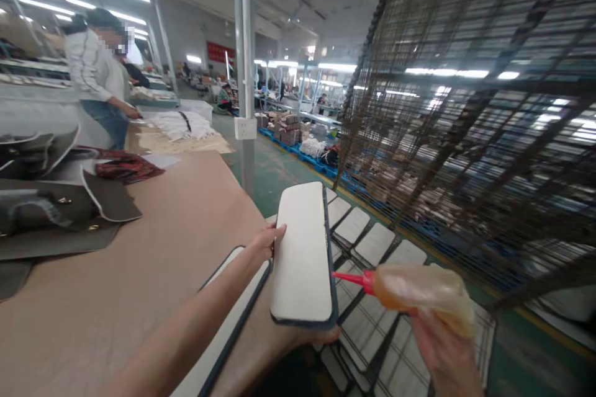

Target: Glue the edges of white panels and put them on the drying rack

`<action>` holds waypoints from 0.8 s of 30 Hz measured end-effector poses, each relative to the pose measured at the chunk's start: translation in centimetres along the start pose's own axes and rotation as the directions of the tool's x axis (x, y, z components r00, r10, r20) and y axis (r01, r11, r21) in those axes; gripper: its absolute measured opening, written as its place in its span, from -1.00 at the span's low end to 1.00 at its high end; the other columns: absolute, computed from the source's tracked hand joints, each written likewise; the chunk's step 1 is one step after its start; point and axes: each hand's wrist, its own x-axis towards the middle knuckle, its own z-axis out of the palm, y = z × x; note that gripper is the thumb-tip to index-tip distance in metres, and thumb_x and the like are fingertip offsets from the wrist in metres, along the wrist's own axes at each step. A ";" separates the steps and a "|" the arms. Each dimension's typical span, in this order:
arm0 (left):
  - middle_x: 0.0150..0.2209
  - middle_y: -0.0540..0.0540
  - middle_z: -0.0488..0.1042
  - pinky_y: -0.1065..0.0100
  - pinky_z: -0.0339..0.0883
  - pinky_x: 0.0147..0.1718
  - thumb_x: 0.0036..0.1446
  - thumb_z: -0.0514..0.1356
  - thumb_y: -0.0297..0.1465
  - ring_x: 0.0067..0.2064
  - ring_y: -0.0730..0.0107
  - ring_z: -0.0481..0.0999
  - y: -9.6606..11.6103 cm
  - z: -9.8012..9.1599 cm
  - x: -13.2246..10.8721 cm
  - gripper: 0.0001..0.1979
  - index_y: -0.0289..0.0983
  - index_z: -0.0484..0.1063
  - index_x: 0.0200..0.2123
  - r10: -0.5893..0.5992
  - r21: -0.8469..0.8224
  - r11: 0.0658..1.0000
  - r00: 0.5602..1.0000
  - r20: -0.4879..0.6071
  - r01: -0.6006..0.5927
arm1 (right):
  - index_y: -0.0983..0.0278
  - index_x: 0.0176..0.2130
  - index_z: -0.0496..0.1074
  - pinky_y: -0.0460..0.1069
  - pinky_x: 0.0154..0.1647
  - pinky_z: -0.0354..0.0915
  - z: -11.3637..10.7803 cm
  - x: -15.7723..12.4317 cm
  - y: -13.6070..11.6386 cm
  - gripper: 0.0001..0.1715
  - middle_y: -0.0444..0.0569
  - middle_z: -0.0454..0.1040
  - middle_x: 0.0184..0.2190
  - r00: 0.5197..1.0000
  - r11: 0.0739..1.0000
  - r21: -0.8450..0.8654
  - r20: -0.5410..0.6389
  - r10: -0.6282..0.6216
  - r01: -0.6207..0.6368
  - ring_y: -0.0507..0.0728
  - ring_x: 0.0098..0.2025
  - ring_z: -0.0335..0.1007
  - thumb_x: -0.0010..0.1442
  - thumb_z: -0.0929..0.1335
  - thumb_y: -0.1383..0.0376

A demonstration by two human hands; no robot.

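Note:
My left hand (pixel 269 240) grips the left edge of a white panel with a dark border (pixel 302 254), its thumb on the white face. The panel is tilted up at the table's edge, and its dark rim runs down the right side. In my right hand (pixel 442 347) is a squeeze bottle (pixel 414 288) of amber liquid, probably glue, with a red nozzle. The nozzle tip points left, at or very near the panel's right rim; I cannot tell whether it touches. Under my left forearm lies another white panel with a dark border (pixel 226 310).
Several similar panels (pixel 365 242) lie on a wire rack (pixel 487 347) at right. A large mesh rack (pixel 465 105) slants above it. Dark grey pieces (pixel 51 211) lie on the brown table (pixel 186 217). A person (pixel 97 74) stands at far left; a pole (pixel 246 74) rises ahead.

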 end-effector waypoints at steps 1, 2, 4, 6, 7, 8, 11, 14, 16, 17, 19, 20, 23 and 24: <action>-0.38 -0.03 0.58 0.41 0.36 -0.49 -0.11 0.40 -0.29 -0.41 0.33 0.52 -0.2 0.0 0.1 -0.53 -0.14 0.44 -0.07 -0.007 0.006 1.000 1.000 0.000 0.007 | 0.12 -0.01 0.41 -0.19 -0.18 0.38 0.2 0.1 -0.3 -0.26 -0.13 0.52 -0.19 1.000 0.999 0.025 0.003 0.022 -0.022 0.03 -0.20 0.46 -0.22 0.57 0.33; -0.37 -0.03 0.58 0.40 0.37 -0.49 -0.11 0.40 -0.29 -0.41 0.33 0.52 -0.3 0.0 0.2 -0.53 -0.14 0.44 -0.07 -0.012 0.011 1.000 1.000 0.000 0.012 | 0.14 -0.03 0.43 -0.18 -0.17 0.38 0.4 0.2 -0.5 -0.23 -0.11 0.52 -0.18 0.999 0.998 0.048 0.018 0.044 -0.045 0.05 -0.19 0.47 -0.27 0.58 0.37; -0.36 -0.04 0.59 0.40 0.38 -0.47 -0.11 0.41 -0.29 -0.39 0.32 0.53 -0.3 -0.1 0.4 -0.53 -0.14 0.45 -0.08 -0.020 0.019 1.000 1.000 0.000 0.020 | 0.14 -0.03 0.43 -0.15 -0.16 0.39 0.7 0.6 -0.9 -0.17 -0.10 0.52 -0.16 0.996 0.993 0.088 0.057 0.075 -0.080 0.07 -0.17 0.48 -0.34 0.58 0.45; -0.35 -0.04 0.59 0.39 0.39 -0.45 -0.14 0.42 -0.29 -0.38 0.30 0.54 -0.2 -0.1 0.5 -0.51 -0.14 0.45 -0.08 -0.024 0.023 0.999 1.000 0.001 0.024 | 0.14 -0.03 0.43 -0.14 -0.17 0.39 1.1 0.9 -1.1 -0.18 -0.11 0.53 -0.17 0.993 0.990 0.108 0.088 0.081 -0.090 0.08 -0.17 0.48 -0.34 0.57 0.47; -0.35 -0.04 0.59 0.39 0.39 -0.44 -0.15 0.43 -0.30 -0.37 0.30 0.54 -0.1 -0.1 0.5 -0.50 -0.15 0.45 -0.08 -0.026 0.024 0.999 1.000 0.001 0.026 | 0.14 -0.05 0.44 -0.13 -0.18 0.40 1.3 1.0 -1.2 -0.20 -0.10 0.53 -0.18 0.992 0.991 0.108 0.102 0.073 -0.084 0.08 -0.18 0.49 -0.33 0.57 0.46; -0.36 -0.04 0.59 0.38 0.40 -0.44 -0.16 0.43 -0.30 -0.38 0.30 0.54 0.0 -0.1 0.6 -0.50 -0.15 0.45 -0.07 -0.027 0.024 0.999 1.000 0.002 0.027 | 0.16 -0.07 0.45 -0.12 -0.20 0.40 1.5 1.1 -1.3 -0.23 -0.09 0.54 -0.20 0.992 0.992 0.102 0.110 0.066 -0.078 0.08 -0.20 0.49 -0.33 0.57 0.46; -0.38 -0.04 0.58 0.39 0.39 -0.45 -0.16 0.44 -0.31 -0.40 0.31 0.53 0.1 -0.3 0.7 -0.50 -0.15 0.45 -0.08 -0.027 0.016 1.000 1.000 -0.002 0.027 | 0.18 -0.10 0.48 -0.11 -0.25 0.42 1.8 1.1 -1.5 -0.22 -0.05 0.55 -0.24 0.982 0.993 0.067 0.167 0.089 -0.102 0.11 -0.24 0.50 -0.39 0.57 0.46; -0.41 -0.03 0.57 0.40 0.39 -0.48 -0.15 0.44 -0.32 -0.44 0.34 0.51 0.2 -0.6 0.8 -0.51 -0.16 0.45 -0.09 -0.027 -0.007 1.000 0.999 -0.017 0.027 | 0.15 -0.10 0.48 -0.02 -0.23 0.44 1.1 0.9 -1.0 -0.23 -0.02 0.55 -0.22 0.963 0.980 0.007 0.189 0.194 -0.199 0.18 -0.22 0.51 -0.39 0.58 0.41; -0.44 -0.02 0.56 0.41 0.40 -0.49 -0.13 0.44 -0.33 -0.47 0.37 0.50 0.3 -0.8 1.1 -0.53 -0.17 0.44 -0.09 -0.032 -0.030 0.999 0.999 -0.034 0.031 | 0.15 -0.15 0.49 0.06 -0.29 0.46 0.5 0.8 -0.2 -0.24 0.02 0.56 -0.26 0.955 0.964 0.005 0.134 0.264 -0.267 0.25 -0.29 0.51 -0.45 0.59 0.33; -0.45 -0.02 0.55 0.40 0.40 -0.49 -0.12 0.43 -0.34 -0.49 0.37 0.49 0.3 -1.0 1.2 -0.54 -0.17 0.44 -0.10 -0.034 -0.043 0.999 0.998 -0.044 0.033 | 0.15 -0.17 0.50 0.08 -0.34 0.46 0.1 0.7 0.4 -0.22 0.04 0.57 -0.27 0.950 0.955 0.005 0.106 0.295 -0.297 0.28 -0.33 0.51 -0.51 0.59 0.31; -0.46 -0.01 0.55 0.39 0.41 -0.48 -0.10 0.42 -0.38 -0.50 0.39 0.48 0.3 -1.3 1.6 -0.58 -0.18 0.44 -0.12 -0.041 -0.075 0.997 0.997 -0.068 0.036 | 0.15 -0.19 0.50 0.09 -0.45 0.45 -0.5 0.4 1.3 -0.16 0.08 0.57 -0.28 0.938 0.940 0.002 0.066 0.340 -0.341 0.33 -0.36 0.51 -0.61 0.59 0.31; -0.47 -0.01 0.54 0.39 0.42 -0.47 -0.09 0.41 -0.41 -0.51 0.39 0.48 0.2 -1.4 1.8 -0.61 -0.19 0.45 -0.14 -0.045 -0.092 0.995 0.996 -0.081 0.037 | 0.15 -0.19 0.50 0.07 -0.47 0.45 -0.7 0.2 1.6 -0.15 0.08 0.57 -0.27 0.933 0.935 -0.002 0.061 0.355 -0.356 0.33 -0.34 0.51 -0.62 0.59 0.32; -0.47 0.00 0.53 0.37 0.43 -0.44 -0.04 0.38 -0.48 -0.52 0.40 0.47 -0.1 -1.8 2.3 -0.68 -0.21 0.45 -0.18 -0.062 -0.147 0.988 0.991 -0.121 0.043 | 0.14 -0.15 0.49 0.05 -0.42 0.46 -1.8 -0.7 1.9 -0.22 0.03 0.56 -0.26 0.949 0.950 -0.006 0.042 0.311 -0.311 0.29 -0.31 0.51 -0.48 0.60 0.28; -0.47 0.00 0.53 0.37 0.43 -0.43 -0.03 0.37 -0.48 -0.52 0.40 0.47 -0.3 -2.0 2.4 -0.70 -0.21 0.45 -0.18 -0.070 -0.166 0.985 0.988 -0.135 0.047 | 0.11 -0.12 0.48 0.05 -0.38 0.47 -2.2 -1.1 1.9 -0.24 -0.02 0.56 -0.28 0.962 0.962 -0.005 0.015 0.273 -0.273 0.26 -0.31 0.51 -0.40 0.59 0.27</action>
